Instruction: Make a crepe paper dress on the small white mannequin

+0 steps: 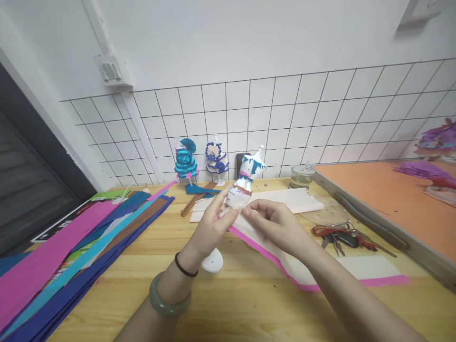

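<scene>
A small white dress form [246, 180], trimmed with torn blue, pink and brown paper, leans to the right above the table. My left hand [213, 223] is closed round its lower part. Pinched at the form's bottom edge, a long white crepe paper strip with a pink border [265, 249] trails right across the table. My right hand [272, 221] grips the strip's end with thumb and forefinger. The form's round white base [213, 260] is partly hidden behind my left wrist.
Coloured paper strips [117, 247] lie left. Two decorated dress forms, one turquoise [185, 161] and one navy [217, 159], stand behind. A glass jar [301, 176], keys [342, 237] and an orange-topped table [384, 204] are right; a white paper roll [302, 200] lies behind my hands.
</scene>
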Demonstrator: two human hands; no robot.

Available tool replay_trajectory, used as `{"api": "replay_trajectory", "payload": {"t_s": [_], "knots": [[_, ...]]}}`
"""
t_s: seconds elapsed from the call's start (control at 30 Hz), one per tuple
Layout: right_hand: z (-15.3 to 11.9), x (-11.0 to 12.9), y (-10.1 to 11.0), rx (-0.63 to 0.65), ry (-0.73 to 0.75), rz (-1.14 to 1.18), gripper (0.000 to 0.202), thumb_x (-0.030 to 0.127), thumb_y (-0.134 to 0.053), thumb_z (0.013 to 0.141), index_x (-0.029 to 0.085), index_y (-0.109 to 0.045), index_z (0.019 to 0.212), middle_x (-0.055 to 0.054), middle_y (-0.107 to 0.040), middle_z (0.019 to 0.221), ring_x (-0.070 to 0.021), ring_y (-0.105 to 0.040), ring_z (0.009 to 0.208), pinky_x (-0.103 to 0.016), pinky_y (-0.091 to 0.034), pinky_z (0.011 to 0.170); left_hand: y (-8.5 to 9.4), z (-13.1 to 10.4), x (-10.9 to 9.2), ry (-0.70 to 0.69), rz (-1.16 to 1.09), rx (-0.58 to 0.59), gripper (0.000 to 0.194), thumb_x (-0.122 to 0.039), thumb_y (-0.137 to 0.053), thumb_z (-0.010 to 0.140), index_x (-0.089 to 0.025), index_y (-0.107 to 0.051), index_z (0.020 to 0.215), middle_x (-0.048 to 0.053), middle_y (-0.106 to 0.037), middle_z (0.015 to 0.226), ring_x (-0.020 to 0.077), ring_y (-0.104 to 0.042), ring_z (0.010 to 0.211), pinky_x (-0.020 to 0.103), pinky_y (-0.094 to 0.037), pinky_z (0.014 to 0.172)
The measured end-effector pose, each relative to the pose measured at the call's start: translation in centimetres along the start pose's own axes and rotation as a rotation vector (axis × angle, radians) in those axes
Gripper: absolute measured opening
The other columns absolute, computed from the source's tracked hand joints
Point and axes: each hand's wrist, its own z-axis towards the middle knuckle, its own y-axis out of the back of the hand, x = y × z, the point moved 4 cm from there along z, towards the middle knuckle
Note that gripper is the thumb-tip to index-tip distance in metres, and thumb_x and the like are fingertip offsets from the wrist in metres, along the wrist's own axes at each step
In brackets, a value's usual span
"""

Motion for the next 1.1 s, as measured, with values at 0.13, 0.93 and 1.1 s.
{"api": "replay_trajectory", "payload": {"t_s": [0.13,0.93,1.1], "knots": [[-0.07,0.02,-0.04,0.000,0.018,-0.042,0.025,0.038,-0.049,0.084,0.016,-0.059,0.078,0.003,-0.046,0.058,-0.0086,-0.035,0.048,-0.021,-0.027,0.043,-0.03,0.06,0.09,-0.026,0.004,-0.016,0.053,-0.021,-0.053,0.083,-0.022,-0.035,0.133,0.006,-0.046,0.135,0.0229,-0.042,0.123,0.036,-0.033,0.103],[0.07,-0.33,0.37,-0.024,0.019,-0.073,0.028,0.040,-0.047,0.085,0.018,-0.054,0.070,0.005,-0.039,0.055,-0.0096,-0.033,0.050,-0.023,-0.025,0.046,0.59,0.11,0.61,-0.028,0.073,-0.061,0.059,-0.027,-0.050,0.086,-0.026,-0.025,0.139,0.004,-0.039,0.140,0.0222,-0.028,0.132,0.037,-0.024,0.108],[0.00,0.00,0.43,0.006,0.069,-0.072,0.027,0.038,-0.046,0.087,0.018,-0.056,0.072,0.003,-0.046,0.060,-0.0103,-0.037,0.054,-0.023,-0.029,0.049,0.68,0.10,0.73,-0.028,0.044,-0.077,0.060,-0.026,-0.051,0.085,-0.028,-0.025,0.139,0.003,-0.039,0.141,0.0227,-0.032,0.130,0.038,-0.026,0.107]]}}
